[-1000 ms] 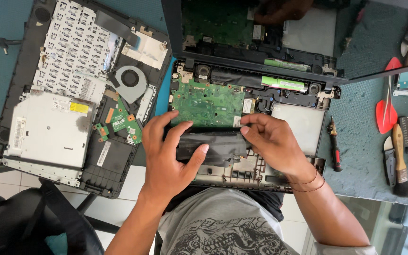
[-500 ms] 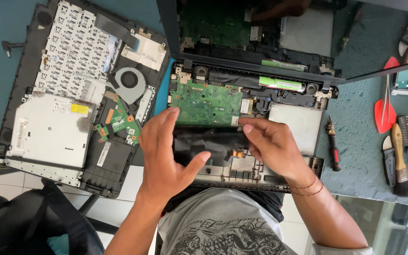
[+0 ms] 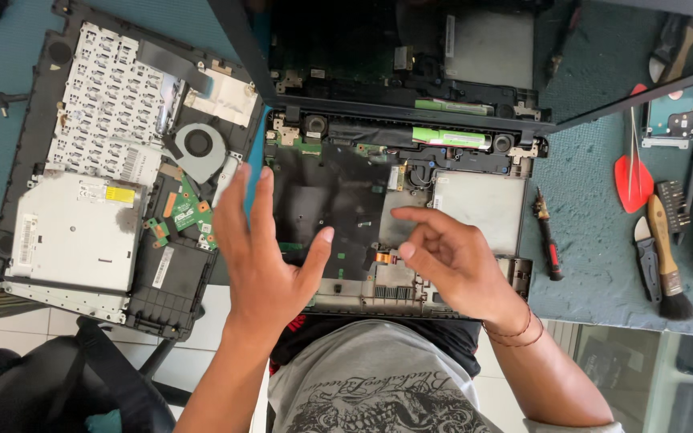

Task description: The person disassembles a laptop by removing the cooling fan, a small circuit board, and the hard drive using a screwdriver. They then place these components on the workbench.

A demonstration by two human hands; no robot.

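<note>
Far left: a detached keyboard panel [image 3: 114, 160] with a fan and optical drive lay on the table [image 3: 603, 265].
Left hand [image 3: 262, 256]: spread flat, fingers wide, holding nothing, over the left part of the open laptop base [image 3: 475, 200].
Laptop base: at the table's near edge, in front of the person.
Right hand [image 3: 451, 261]: loosely curled, empty, fingertips above the base's middle.
Right: a small screwdriver [image 3: 547, 236], then a brush [image 3: 666, 261].

We saw bright, even daylight; the far upright black laptop screen [image 3: 411, 48] lay in deep shadow, and our left hand [image 3: 262, 256] was slightly motion-blurred, the rest sharp.
</note>
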